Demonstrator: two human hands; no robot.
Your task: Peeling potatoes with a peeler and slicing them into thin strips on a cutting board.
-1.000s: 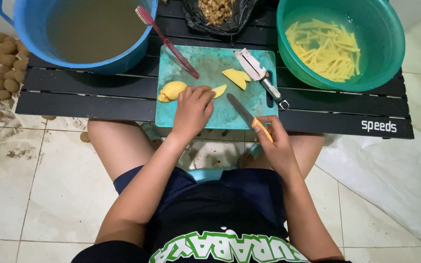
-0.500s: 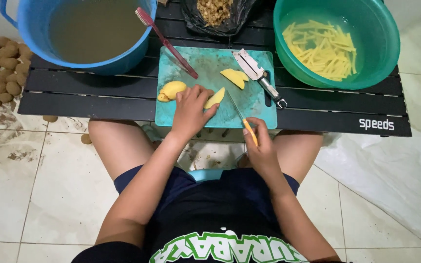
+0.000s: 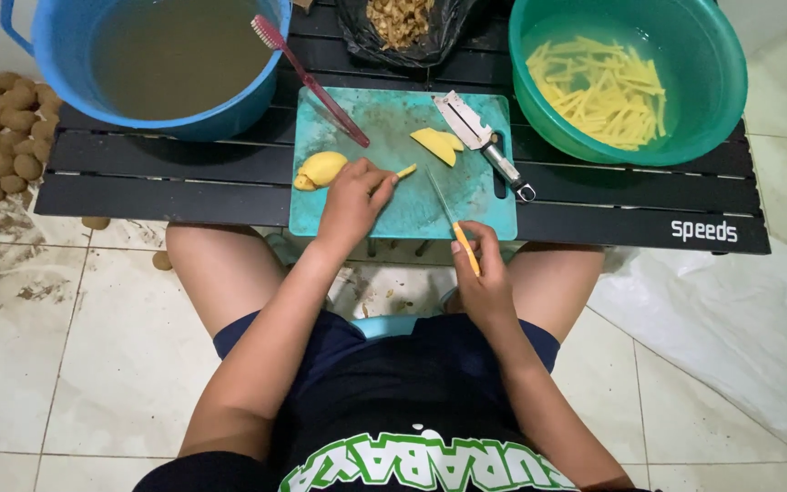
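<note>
Since the last frame the potato slice (image 3: pixel 404 170) has turned edge-on, mostly hidden under the left hand (image 3: pixel 350 202), fingers pinched on it, on the teal plastic cutting board (image 3: pixel 393 214). Right hand (image 3: pixel 480 278) is closed around the orange-handled knife (image 3: pixel 448 214), thin blade lying on the board just right of the slice. One peeled potato chunk (image 3: pixel 321 169), one pair of wedges (image 3: pixel 439 144), one metal peeler (image 3: pixel 485 146), one red toothbrush (image 3: pixel 307 77). Two round plastic basins: blue (image 3: pixel 47 55) with murky water, green (image 3: pixel 721 109) with fry-cut sticks.
</note>
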